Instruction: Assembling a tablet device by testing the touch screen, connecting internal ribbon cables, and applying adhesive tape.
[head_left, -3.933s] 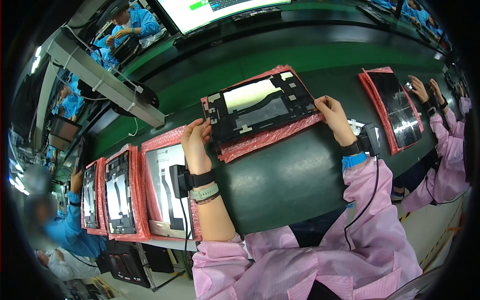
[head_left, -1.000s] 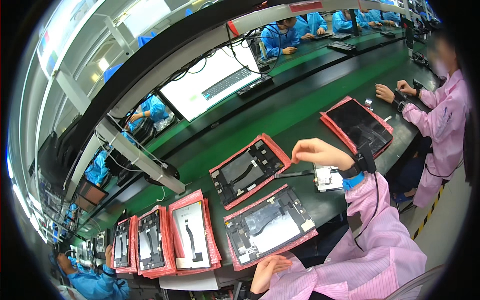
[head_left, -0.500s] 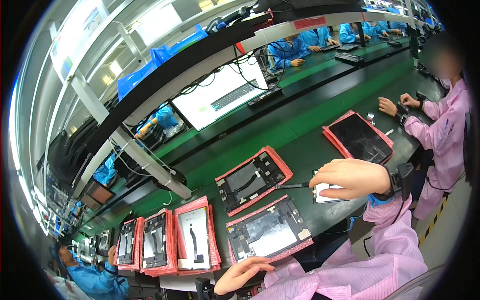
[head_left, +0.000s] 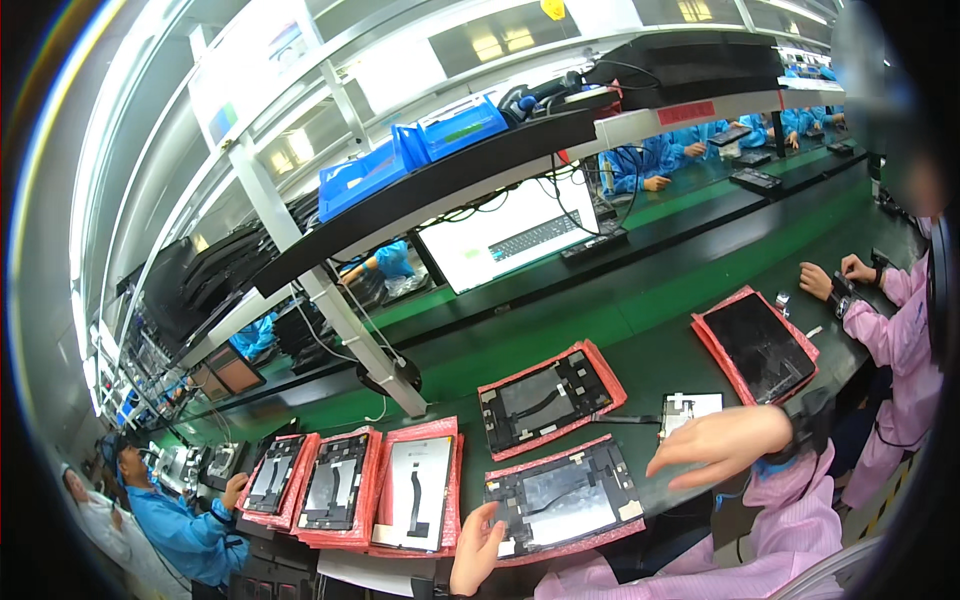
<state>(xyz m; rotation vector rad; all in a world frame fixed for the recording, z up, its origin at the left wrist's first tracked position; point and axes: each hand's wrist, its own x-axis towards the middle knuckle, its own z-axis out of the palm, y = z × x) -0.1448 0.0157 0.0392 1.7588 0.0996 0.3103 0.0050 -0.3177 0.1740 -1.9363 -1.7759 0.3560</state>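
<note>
My left hand (head_left: pixel 478 548) is at the lower left corner of the nearest tablet screen panel (head_left: pixel 565 497), its fingers apart beside the edge. Whether it touches the panel is hard to tell. That panel lies on pink bubble wrap, its dark back with a silver plate and a ribbon cable facing up. My right hand (head_left: pixel 722 446), with a black band at the wrist, hovers right of the panel with fingers stretched and nothing in them. Just beyond it sits a small white-faced device (head_left: pixel 690 408), partly covered by the fingers and joined to a black cable.
Another panel (head_left: pixel 550 397) on pink wrap lies behind the nearest one. Several wrapped panel stacks (head_left: pixel 415 490) stand to the left. A dark glass screen (head_left: pixel 757 345) lies far right, near a co-worker's hands (head_left: pixel 818 280). A shelf post (head_left: pixel 345 330) and open laptop (head_left: pixel 510 240) stand behind.
My right hand has drawn back off the small white device toward the near panel, uncovering it. My left hand has turned upright at the panel's left corner. The whole view has shifted.
</note>
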